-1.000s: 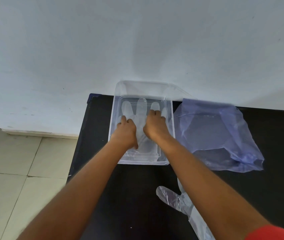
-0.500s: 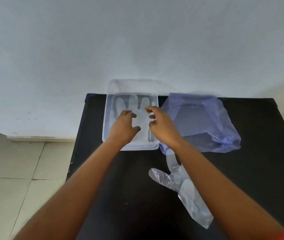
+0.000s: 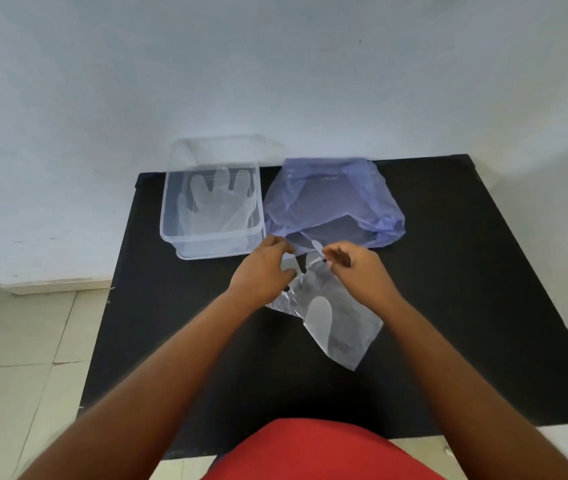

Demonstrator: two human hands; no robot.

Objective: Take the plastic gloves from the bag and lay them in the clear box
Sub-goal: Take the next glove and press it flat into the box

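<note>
1. Black rectangular worktop: set against a pale wall; carries every item below.
2. Clear rectangular plastic box: at the far left corner of the worktop, open-topped.
3. Translucent plastic glove, first: lies flat inside the box, its digits pointing to the far edge.
4. Crumpled lilac plastic bag: at the far edge, just beside the box, mouth facing the near edge.
5. Translucent plastic glove, second: on the worktop's middle, near the bag's mouth, cuff toward the near edge.
6. Left hand: fingers curled at the second glove's far end; grip cannot be told.
7. Right hand: fingers pinching one of the glove's digits, lifting it.
8. Red garment: at the near edge.
</note>
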